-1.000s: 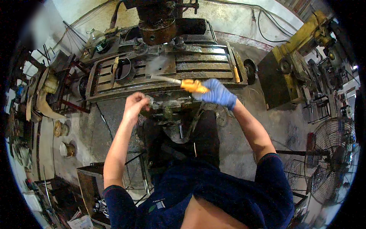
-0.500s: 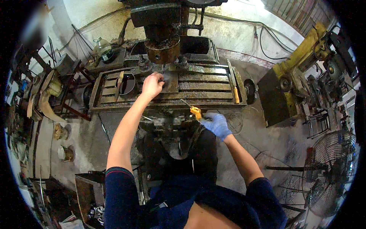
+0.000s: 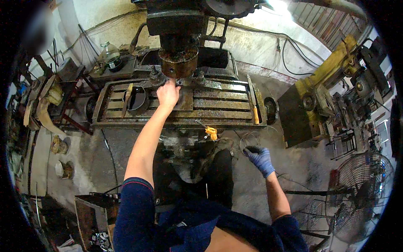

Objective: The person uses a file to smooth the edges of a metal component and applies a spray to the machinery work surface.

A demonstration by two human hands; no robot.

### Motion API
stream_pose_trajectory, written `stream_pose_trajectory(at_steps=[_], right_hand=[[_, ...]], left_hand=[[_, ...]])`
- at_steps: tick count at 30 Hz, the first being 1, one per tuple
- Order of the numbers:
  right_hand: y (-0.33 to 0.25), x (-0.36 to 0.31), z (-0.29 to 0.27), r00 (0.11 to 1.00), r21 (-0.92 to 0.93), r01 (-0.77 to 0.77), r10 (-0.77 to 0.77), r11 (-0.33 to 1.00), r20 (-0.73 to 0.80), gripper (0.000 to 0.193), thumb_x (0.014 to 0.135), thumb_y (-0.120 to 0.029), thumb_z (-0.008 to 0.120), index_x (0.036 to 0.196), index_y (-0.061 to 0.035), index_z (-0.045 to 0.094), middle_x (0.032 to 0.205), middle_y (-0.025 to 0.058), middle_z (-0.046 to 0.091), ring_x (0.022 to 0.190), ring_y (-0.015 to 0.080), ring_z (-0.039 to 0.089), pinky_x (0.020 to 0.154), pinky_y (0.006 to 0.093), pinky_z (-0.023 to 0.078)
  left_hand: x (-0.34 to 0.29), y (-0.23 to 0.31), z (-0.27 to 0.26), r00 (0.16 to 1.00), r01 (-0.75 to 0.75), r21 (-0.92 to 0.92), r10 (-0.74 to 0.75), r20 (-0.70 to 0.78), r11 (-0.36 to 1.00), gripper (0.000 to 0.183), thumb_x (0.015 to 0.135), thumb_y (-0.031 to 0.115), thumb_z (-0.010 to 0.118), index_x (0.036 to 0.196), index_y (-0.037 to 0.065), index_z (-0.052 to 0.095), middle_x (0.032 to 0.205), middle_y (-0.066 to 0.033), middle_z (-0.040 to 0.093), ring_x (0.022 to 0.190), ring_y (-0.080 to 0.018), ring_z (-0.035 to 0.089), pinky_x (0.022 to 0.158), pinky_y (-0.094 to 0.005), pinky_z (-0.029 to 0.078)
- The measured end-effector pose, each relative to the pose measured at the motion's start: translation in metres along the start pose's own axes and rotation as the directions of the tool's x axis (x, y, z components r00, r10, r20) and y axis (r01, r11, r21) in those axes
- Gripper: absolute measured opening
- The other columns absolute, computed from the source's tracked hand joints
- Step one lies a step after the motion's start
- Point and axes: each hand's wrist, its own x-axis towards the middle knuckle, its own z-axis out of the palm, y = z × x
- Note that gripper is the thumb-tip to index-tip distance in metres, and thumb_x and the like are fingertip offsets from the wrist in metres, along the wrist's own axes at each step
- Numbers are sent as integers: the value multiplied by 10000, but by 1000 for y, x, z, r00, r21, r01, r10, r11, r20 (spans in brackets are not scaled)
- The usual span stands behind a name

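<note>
Left hand (image 3: 168, 94), bare, at frame centre-top, fingers curled onto the slotted machine table (image 3: 226, 110) just under the rusty spindle (image 3: 179, 63); what it grips can't be told. Right hand (image 3: 260, 158), one blue glove, centre-right, closed around a handwheel (image 3: 250, 139). One orange-handled tool (image 3: 211, 132) at the table's front edge, between both hands.
</note>
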Motion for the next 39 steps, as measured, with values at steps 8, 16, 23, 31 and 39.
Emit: stream_pose_trajectory(at_steps=[8, 16, 23, 31, 39], right_hand=[[-170, 69, -141, 677, -302, 543, -621, 784, -396, 289, 776, -183, 614, 1006, -8, 626, 894, 82, 660, 794, 170, 615, 747, 286, 470], [-331, 87, -259, 82, -42, 990, -781, 137, -619, 394, 861, -238, 429, 1173, -1, 472, 1197, 168, 504, 1154, 316, 447, 1006, 456, 316], [-244, 60, -177, 76, -181, 947, -735, 264, -674, 270, 914, -216, 404, 964, 9, 546, 941, 135, 571, 908, 253, 547, 854, 391, 444], [-216, 43, -129, 284, 75, 937, -621, 340, -731, 407, 897, -385, 412, 827, -22, 582, 837, 117, 555, 1036, 372, 509, 949, 471, 308], [-204, 47, -117, 339, 273, 941, -582, 200, -739, 383, 883, -368, 446, 804, -25, 600, 933, 173, 602, 1009, 339, 521, 1018, 486, 241]], left_hand=[[5, -1, -11, 977, 197, -64, -191, 94, 978, 368, 717, 308, 672, 898, 26, 519, 731, -192, 622, 713, -360, 617, 624, -454, 487], [12, 6, -5, 969, 204, -41, -196, 148, 978, 366, 723, 323, 659, 904, 35, 525, 748, -171, 628, 735, -341, 621, 637, -451, 492], [8, -5, -8, 965, 220, -16, -216, 148, 975, 362, 715, 329, 672, 903, 45, 548, 735, -159, 627, 727, -327, 623, 621, -435, 494], [9, -1, -11, 962, 229, 13, -228, 151, 973, 356, 718, 332, 672, 917, 50, 585, 749, -144, 631, 727, -313, 626, 629, -419, 497], [6, -10, -14, 980, 170, -42, -165, 108, 985, 321, 720, 299, 672, 895, 44, 586, 753, -150, 629, 732, -330, 617, 639, -422, 494]])
